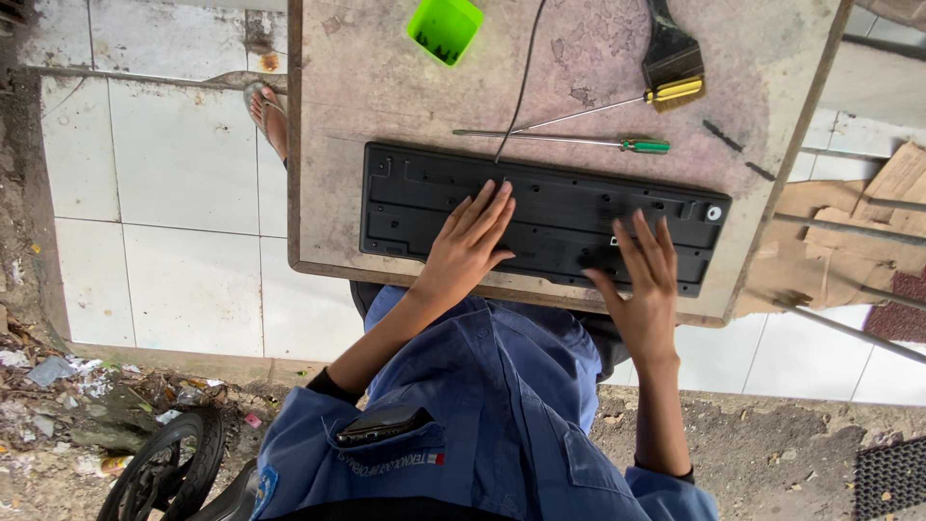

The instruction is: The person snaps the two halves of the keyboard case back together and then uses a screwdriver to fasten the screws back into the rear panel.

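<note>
Head view: I see the keyboard [545, 217] lying face-down near the table [338, 77] edge closest to the body, its long axis running left to right, tilted slightly, cable leading away. Left hand [468, 241] and right hand [641, 275] both rest flat on its back, fingers spread, gripping nothing. I judge the step as steadying the case; the next move likely calls for a screwdriver [579, 141], lying just beyond the keyboard. A green cup [444, 29] sits farther beyond.

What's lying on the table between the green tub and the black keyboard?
In the head view, only a thin black cable crosses the bare tabletop between the green tub and the keyboard.
</note>
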